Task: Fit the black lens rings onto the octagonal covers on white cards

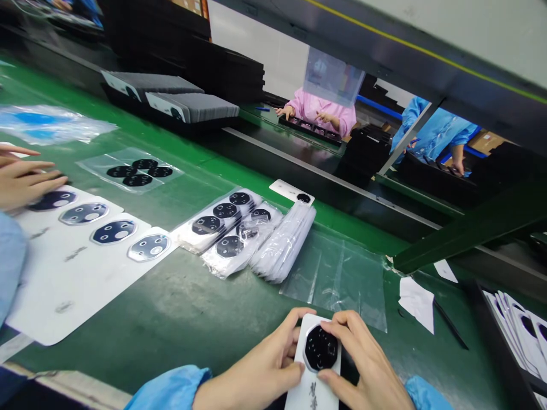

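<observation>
Near the bottom edge, a white phone back panel is held upright between my two hands. A black octagonal camera disc lies over its upper part. My left hand grips the panel's left edge, thumb on the front and fingers curled at the side. My right hand has its index fingertip and thumb at the disc's top right and bottom right, as if pinching it; its other fingers are partly hidden. Beyond my hands lies a clear plastic sheet, beside a stack of film-wrapped white panels.
At the left, a co-worker's hand rests by several joined white panels. Black discs lie on a clear sheet. A tray of upright panels stands behind. Right are a paper scrap, black stick and slanted post.
</observation>
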Tool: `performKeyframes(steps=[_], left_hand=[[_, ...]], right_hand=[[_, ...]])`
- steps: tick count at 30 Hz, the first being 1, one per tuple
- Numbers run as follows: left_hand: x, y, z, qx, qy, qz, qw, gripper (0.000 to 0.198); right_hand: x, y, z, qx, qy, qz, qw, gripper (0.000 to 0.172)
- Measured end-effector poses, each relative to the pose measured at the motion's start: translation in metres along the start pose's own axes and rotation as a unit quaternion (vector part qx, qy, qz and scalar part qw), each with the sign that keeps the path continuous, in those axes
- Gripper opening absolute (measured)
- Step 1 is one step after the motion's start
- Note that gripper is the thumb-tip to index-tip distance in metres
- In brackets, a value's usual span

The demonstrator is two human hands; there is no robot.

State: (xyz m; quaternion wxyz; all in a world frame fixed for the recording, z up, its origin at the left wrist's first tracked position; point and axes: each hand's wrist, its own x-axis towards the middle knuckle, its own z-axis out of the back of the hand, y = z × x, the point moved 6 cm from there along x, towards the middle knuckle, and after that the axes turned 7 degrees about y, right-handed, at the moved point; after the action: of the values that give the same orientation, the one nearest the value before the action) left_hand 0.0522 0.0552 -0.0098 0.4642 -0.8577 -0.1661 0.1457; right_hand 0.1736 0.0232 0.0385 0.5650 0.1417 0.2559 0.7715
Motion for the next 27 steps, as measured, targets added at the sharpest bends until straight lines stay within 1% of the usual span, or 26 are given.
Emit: performKeyframes(steps=[6,12,18,27], left_hand=[[0.0007,0.0009,-0.0002,0.0,0.0,0.003,1.0,0.058],[0.0004,-0.0011,-0.0005,0.006,-0.002,0.002,1.0,0.058],[0.0,-0.0014,-0.0013,0.007,0.003,0.002,1.0,0.057],[0.0003,-0.0036,-0.0032,0.012,0.009,0.007,1.0,0.054]], right_hand=[[0.0011,-0.0035,-0.003,0.009,0.016,-0.01,1.0,0.045],[-0.0009,-0.002,-0.0005,0.006,0.008,-0.011,1.0,0.048],[0.0002,-0.0003,0.0008,0.005,0.005,-0.017,1.0,0.046],[0.0004,0.0011,-0.0013,0.0,0.015,-0.034,0.999,0.047]])
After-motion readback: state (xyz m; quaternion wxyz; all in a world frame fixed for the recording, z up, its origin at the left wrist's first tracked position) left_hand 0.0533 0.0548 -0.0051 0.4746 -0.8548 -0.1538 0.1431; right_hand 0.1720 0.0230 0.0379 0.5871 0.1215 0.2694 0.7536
